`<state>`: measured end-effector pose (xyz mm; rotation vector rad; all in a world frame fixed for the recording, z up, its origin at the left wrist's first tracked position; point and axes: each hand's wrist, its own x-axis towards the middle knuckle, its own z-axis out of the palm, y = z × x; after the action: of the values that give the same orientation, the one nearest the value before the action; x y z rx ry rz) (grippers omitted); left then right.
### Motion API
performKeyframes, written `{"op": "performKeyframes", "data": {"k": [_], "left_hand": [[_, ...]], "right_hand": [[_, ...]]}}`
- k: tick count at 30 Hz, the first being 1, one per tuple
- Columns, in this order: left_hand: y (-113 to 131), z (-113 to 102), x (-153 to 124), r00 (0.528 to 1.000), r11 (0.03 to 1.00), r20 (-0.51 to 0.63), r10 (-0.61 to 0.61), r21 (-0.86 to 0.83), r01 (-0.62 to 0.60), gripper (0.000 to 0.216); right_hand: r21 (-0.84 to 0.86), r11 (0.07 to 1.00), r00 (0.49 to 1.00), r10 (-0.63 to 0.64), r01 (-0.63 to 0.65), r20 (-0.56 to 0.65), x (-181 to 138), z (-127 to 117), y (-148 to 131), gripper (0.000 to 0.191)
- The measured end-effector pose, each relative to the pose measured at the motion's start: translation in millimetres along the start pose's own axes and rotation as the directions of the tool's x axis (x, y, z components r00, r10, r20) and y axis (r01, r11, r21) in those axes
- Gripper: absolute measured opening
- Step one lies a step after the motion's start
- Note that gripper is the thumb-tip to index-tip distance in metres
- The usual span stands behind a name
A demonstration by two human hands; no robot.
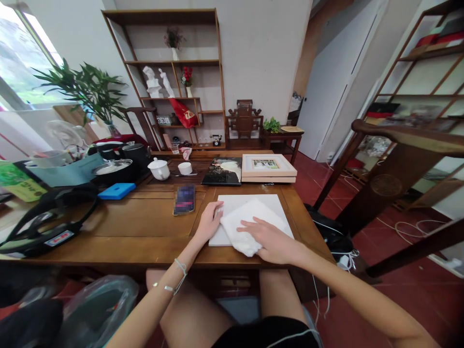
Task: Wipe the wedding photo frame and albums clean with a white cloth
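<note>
A white flat board (253,203) lies on the wooden table (145,227) in front of me. A folded white cloth (246,227) rests on its near part. My right hand (270,239) lies flat on the cloth with fingers stretched out. My left hand (210,220) rests on the board's left edge, fingers extended, touching the cloth's side.
A phone (184,199) lies left of the board. Behind it sit a dark picture (223,171) and a framed picture (268,166). Teacups (159,169), pots and a blue box (116,191) stand at left. A black device (47,222) occupies the near left; cables trail on the floor at right.
</note>
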<state>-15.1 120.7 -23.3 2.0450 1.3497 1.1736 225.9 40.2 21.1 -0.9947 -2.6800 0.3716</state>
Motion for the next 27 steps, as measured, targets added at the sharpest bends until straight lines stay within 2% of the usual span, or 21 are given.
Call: {"op": "performKeyframes", "data": {"k": [2, 5, 7, 9, 11, 14, 17, 21, 24, 27], "left_hand": [[1.6, 0.8, -4.1, 1.000, 0.994, 0.008, 0.018, 0.104, -0.019, 0.033], [1.6, 2.4, -10.1, 0.999, 0.979, -0.012, -0.048, 0.199, 0.049, 0.044], [-0.4, 3.5, -12.9, 0.997, 0.972, -0.014, -0.077, 0.222, 0.078, 0.053], [-2.2, 3.9, -14.6, 0.997, 0.977, 0.001, -0.077, 0.201, 0.076, 0.056], [-2.1, 3.0, -15.7, 0.995, 0.979, 0.006, -0.096, 0.180, 0.093, 0.055], [1.5, -1.2, -16.9, 0.989, 0.980, 0.003, -0.149, 0.133, 0.148, 0.054], [4.5, -6.0, -17.1, 0.973, 0.973, -0.009, -0.229, 0.039, 0.230, 0.053], [6.4, -8.9, -13.7, 0.947, 0.932, -0.006, -0.323, -0.177, 0.317, 0.056], [13.7, -11.8, -7.5, 0.914, 0.827, 0.035, -0.404, -0.414, 0.381, 0.060], [26.9, -20.8, 1.7, 0.861, 0.631, 0.105, -0.497, -0.637, 0.442, 0.066]], "right_hand": [[0.067, 0.992, 0.994, 0.109, -0.108, -0.013, -16.0, -14.2, 18.6, 0.062], [0.070, 0.959, 0.953, 0.281, -0.274, -0.113, -27.8, -25.1, 51.7, 0.059], [0.050, 0.935, 0.911, 0.354, -0.352, -0.212, -32.0, -21.5, 65.7, 0.065], [0.049, 0.926, 0.886, 0.372, -0.374, -0.275, -38.4, -12.0, 66.4, 0.073], [0.061, 0.944, 0.904, 0.328, -0.324, -0.274, -49.4, -2.1, 55.0, 0.081], [0.100, 0.976, 0.957, 0.212, -0.196, -0.199, -69.8, 3.7, 30.6, 0.085], [0.169, 0.971, 0.966, 0.197, -0.168, -0.170, -80.8, 0.6, 19.0, 0.074], [0.244, 0.957, 0.951, 0.212, -0.156, -0.224, -74.4, 7.5, 33.3, 0.056], [0.248, 0.965, 0.960, 0.144, -0.083, -0.239, -67.3, 21.8, 49.8, 0.067], [0.244, 0.969, 0.959, 0.113, -0.048, -0.261, -64.7, 28.5, 54.9, 0.071]]}}
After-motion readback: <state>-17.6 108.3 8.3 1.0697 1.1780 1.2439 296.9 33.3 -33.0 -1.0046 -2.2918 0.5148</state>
